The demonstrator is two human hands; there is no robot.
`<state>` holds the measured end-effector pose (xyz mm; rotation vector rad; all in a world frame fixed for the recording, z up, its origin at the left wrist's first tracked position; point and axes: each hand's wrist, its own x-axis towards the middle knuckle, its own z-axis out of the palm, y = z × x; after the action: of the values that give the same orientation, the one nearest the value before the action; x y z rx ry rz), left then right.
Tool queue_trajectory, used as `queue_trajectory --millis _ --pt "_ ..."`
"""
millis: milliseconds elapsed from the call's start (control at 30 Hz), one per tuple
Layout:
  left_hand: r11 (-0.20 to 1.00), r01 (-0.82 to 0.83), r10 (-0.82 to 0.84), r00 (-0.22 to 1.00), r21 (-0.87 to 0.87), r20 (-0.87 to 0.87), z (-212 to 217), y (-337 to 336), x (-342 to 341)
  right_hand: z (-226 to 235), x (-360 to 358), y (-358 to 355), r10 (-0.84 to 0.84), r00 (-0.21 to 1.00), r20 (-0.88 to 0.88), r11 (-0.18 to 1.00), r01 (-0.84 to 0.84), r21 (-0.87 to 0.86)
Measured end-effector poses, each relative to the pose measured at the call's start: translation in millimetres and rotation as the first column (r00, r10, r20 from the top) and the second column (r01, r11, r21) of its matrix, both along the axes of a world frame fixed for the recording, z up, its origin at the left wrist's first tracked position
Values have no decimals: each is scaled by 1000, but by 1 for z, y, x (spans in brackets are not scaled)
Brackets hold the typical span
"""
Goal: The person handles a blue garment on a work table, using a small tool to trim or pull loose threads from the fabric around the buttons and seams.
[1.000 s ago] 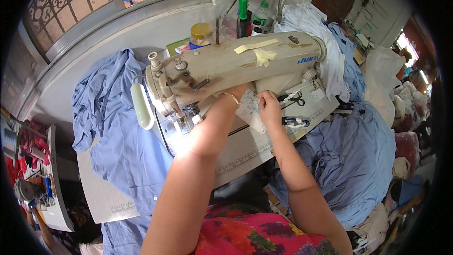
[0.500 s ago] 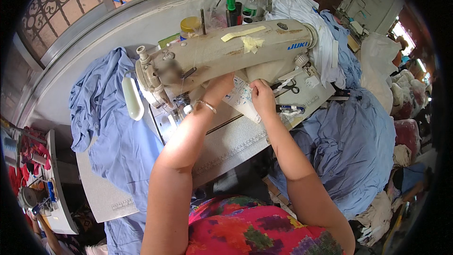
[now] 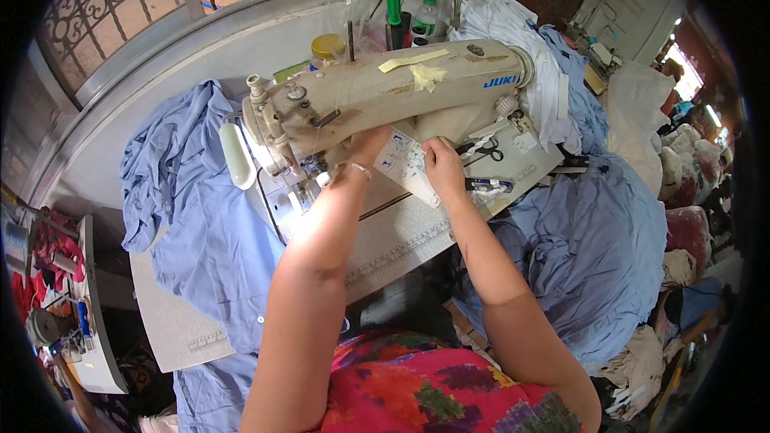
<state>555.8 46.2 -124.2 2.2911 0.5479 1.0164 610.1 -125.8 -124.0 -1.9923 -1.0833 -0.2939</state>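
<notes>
A beige sewing machine (image 3: 345,100) stretches across the table. My left hand (image 3: 370,143) reaches beneath its arm; the machine covers its fingers. Right of it lies a white sheet with blue printing (image 3: 407,162), probably paper. At the sheet's right edge my right hand (image 3: 442,164) is closed, fingers bent together, and seems to pinch that edge. Black-handled scissors (image 3: 493,150) rest just beyond the right hand. Beside its wrist is a dark blue tool (image 3: 489,185), its kind unclear.
Light blue cloth (image 3: 212,232) drapes over the table's left side. A large blue fabric pile (image 3: 585,248) bulges at the right. White garments (image 3: 501,28) are heaped behind the machine. A green-handled screwdriver (image 3: 393,12), a bottle (image 3: 427,16) and a yellow-lidded jar (image 3: 327,48) stand at the back.
My left hand has shifted slightly left under the machine arm, uncovering more of the printed sheet. My right hand stays at the sheet's edge. The whole view has tilted a little.
</notes>
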Motion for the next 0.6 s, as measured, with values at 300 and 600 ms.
queue_trajectory --millis 300,600 --pt "980 200 -194 958 10 -213 2 -18 -37 -2 -7 -8 67 995 67 997 -65 -40" --pt "951 309 -307 945 1 -111 0 -35 -45 2 -4 -20 110 994 13 991 -109 -72"
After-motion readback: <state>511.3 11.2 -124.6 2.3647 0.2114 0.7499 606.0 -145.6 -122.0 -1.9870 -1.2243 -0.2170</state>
